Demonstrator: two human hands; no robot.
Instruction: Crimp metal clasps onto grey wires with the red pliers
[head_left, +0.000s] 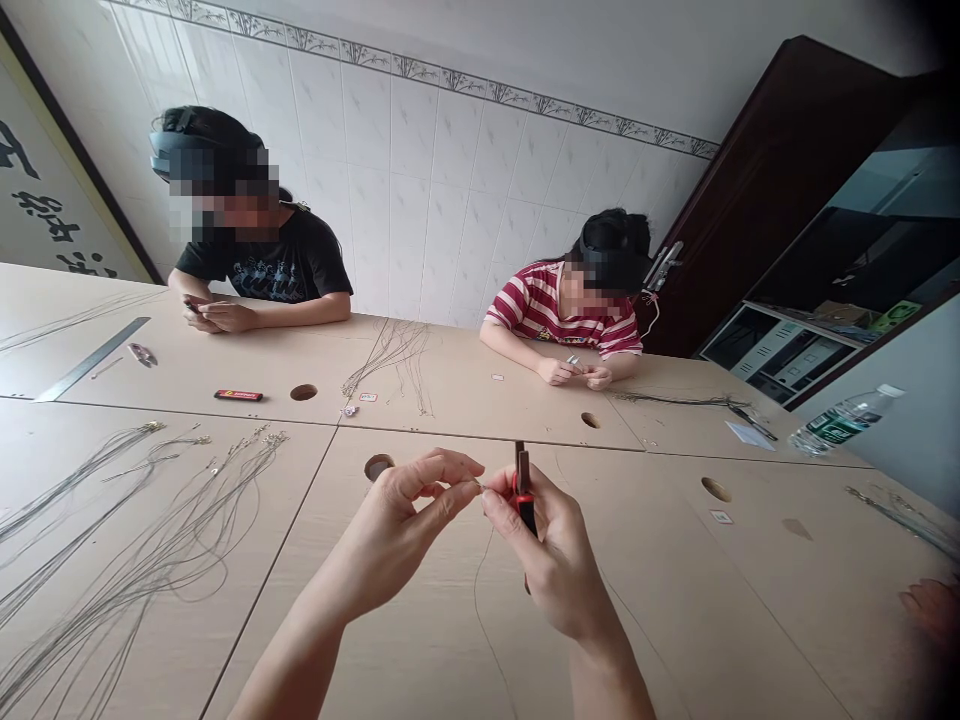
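Observation:
My left hand (405,515) is closed in a pinch, its thumb and forefinger meeting my right fingertips over the table. Between them is a tiny shiny piece (480,487), too small to name. From this spot a thin cord (478,600) hangs down in a loose curve towards me. My right hand (551,550) wraps round a pair of pliers (523,470) with red and black handles, jaws pointing up and away. The thumb and forefinger of that hand also pinch at the tiny piece. My fingers hide most of what is pinched.
Bundles of thin cords (187,530) with metal ends lie at left. Across the table (420,640) sit two co-workers, one in black (277,260), one in stripes (525,310). A ruler (94,358), a red-black case (240,396), round table holes and a bottle (844,422) are around.

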